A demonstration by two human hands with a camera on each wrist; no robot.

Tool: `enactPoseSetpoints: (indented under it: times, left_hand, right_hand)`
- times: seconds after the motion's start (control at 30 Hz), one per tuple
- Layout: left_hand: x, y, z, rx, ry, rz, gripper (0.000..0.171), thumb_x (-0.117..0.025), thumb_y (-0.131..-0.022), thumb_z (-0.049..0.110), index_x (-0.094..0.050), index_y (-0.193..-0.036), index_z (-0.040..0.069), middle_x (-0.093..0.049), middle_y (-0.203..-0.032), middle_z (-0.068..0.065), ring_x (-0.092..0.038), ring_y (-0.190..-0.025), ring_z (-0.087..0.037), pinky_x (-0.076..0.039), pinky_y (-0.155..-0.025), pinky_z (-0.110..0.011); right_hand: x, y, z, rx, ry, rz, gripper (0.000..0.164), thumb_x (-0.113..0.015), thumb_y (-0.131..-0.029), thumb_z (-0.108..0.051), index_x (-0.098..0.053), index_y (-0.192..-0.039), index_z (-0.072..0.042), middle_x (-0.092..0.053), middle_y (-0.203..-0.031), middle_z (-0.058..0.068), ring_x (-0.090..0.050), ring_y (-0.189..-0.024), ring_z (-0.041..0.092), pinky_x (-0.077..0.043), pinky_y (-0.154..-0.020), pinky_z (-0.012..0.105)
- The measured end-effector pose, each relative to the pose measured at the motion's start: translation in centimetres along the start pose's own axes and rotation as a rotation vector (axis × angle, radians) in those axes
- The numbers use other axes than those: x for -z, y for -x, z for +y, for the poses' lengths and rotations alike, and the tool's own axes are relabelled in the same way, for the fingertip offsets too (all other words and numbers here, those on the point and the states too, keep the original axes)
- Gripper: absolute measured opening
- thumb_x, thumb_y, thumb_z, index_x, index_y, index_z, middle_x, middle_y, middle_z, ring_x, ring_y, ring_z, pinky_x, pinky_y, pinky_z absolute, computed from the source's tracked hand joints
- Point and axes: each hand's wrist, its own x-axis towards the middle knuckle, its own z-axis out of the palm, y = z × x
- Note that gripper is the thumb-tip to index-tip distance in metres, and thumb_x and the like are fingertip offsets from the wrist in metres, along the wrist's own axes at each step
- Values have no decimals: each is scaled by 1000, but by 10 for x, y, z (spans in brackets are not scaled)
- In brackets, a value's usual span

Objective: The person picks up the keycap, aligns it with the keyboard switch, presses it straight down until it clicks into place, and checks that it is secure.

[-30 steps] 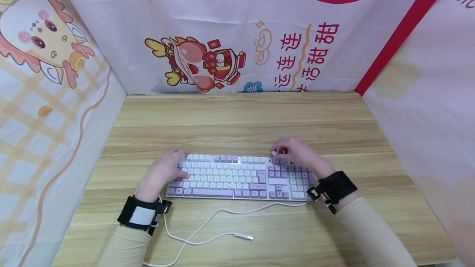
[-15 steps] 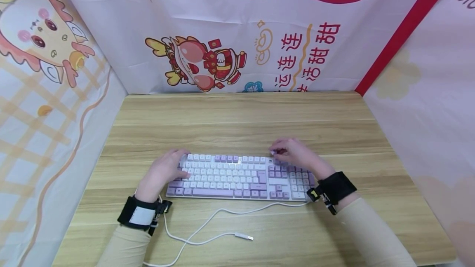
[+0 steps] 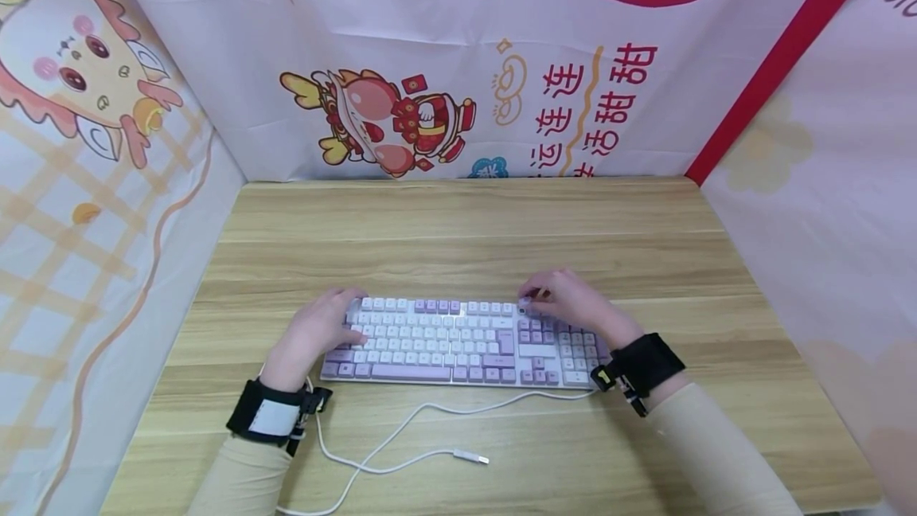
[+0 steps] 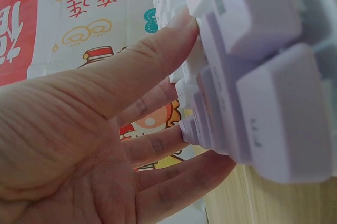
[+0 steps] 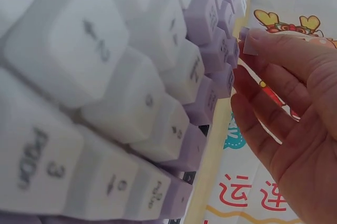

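A white and purple keyboard (image 3: pixel 437 373) lies on the wooden table. At its left end, my left hand (image 3: pixel 315 329) holds it, thumb on the keys and fingers at the back edge; the left wrist view shows the thumb (image 4: pixel 181 29) against a white key. My right hand (image 3: pixel 566 297) is over the back right part of the keyboard. Between its thumb and forefinger it pinches a small purple keycap (image 5: pixel 247 39), low over the top row just left of the purple navigation keys (image 3: pixel 536 330). The hand partly hides the keys beneath it.
A white cable (image 3: pixel 401 424) loops across the table in front of the keyboard and ends in a USB plug (image 3: pixel 470 457). Printed cloth (image 3: pixel 430 22) hangs behind the table (image 3: pixel 458 237) and along both sides.
My right hand has shifted slightly left and down with the keycap, bringing it from behind the keyboard's back edge onto the top row. The left hand has stayed in place.
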Motion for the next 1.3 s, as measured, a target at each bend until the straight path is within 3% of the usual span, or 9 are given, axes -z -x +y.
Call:
enactPoseSetpoints:
  times: [0.47, 0.7, 0.97, 1.3]
  left_hand:
    - [-1, -2, 1, -8, 2, 4, 70, -82, -81, 23, -51, -142, 7, -50, -144, -28, -48, -132, -48, -43, -105, -63]
    - [-1, -3, 1, -12, 0, 3, 70, -82, -81, 23, -51, -142, 7, -50, -145, -28, -48, -132, -48, -44, -105, -63]
    - [0, -3, 1, -3, -4, -4, 70, -83, -81, 24, -51, -141, 6, -49, -144, -29, -48, -131, -49, -44, -104, -64]
    - [-2, -3, -2, -3, 1, -3, 72, -83, -80, 23, -51, -142, 6, -49, -145, -29, -48, -132, -49, -43, -105, -64]
  right_hand:
    - [-4, 1, 4, 27, 48, -10, 21, -69, -93, -14, -74, -113, -12, -75, -114, 7, -69, -109, 25, -56, -98, 44]
    - [-6, 0, -1, 59, 103, 35, 18, -73, -89, -11, -76, -106, -11, -76, -104, 6, -71, -99, 22, -58, -92, 41]
    - [-11, -2, -8, 37, 130, 62, 16, -76, -85, -10, -76, -101, -10, -76, -99, 6, -70, -92, 19, -60, -87, 36]
    - [-8, -5, -16, 8, 187, 8, 12, -76, -86, -11, -77, -97, -12, -77, -97, 5, -70, -91, 19, -59, -87, 37]
